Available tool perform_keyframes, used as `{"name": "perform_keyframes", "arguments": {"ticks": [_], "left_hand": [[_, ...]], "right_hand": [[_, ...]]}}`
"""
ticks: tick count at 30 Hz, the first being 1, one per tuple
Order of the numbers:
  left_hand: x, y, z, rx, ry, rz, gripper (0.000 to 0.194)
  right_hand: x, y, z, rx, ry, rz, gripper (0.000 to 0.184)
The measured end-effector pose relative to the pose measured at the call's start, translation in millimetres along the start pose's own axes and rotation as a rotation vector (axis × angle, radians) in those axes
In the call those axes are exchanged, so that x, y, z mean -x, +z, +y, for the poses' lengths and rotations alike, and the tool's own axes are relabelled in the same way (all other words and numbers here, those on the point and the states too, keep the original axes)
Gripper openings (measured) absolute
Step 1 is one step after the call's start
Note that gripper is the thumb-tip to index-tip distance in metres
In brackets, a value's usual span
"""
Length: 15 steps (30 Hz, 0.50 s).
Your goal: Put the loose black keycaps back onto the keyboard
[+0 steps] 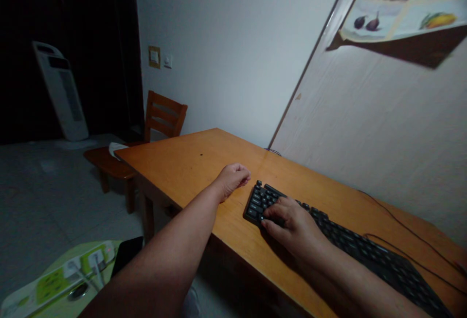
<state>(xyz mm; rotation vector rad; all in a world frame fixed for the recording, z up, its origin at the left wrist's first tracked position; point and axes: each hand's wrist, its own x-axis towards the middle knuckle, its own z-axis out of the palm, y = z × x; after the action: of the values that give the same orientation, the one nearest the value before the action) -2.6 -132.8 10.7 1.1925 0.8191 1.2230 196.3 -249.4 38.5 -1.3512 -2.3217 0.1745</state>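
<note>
A black keyboard [365, 250] lies at a slant along the front of the wooden table [175, 162]. My right hand [292, 223] is bent over its left end, with the thumb by the front edge and curled fingers on the keys. Just left of the keyboard, my left hand [234, 181] rests low over the tabletop, apart from the keys. Its fingers are folded together, and whatever they may hold is hidden. Farther left on the tabletop is a tiny black speck [201, 154].
Thin cables [397, 218] run behind the keyboard. A wooden chair [164, 118] stands beyond the table's left end. At lower left, a green-and-white power strip [51, 286] with plugs lies beside a dark flat object [127, 252]. A white wall [226, 55] rises behind the table.
</note>
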Motion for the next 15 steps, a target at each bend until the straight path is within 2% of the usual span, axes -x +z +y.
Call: {"name": "perform_keyframes", "arguments": {"ticks": [15], "left_hand": [[-2,0.6,0,-0.021,-0.017,0.016,0.012]], "right_hand": [[0,13,-6,0.037,0.117,0.076,0.014]]}}
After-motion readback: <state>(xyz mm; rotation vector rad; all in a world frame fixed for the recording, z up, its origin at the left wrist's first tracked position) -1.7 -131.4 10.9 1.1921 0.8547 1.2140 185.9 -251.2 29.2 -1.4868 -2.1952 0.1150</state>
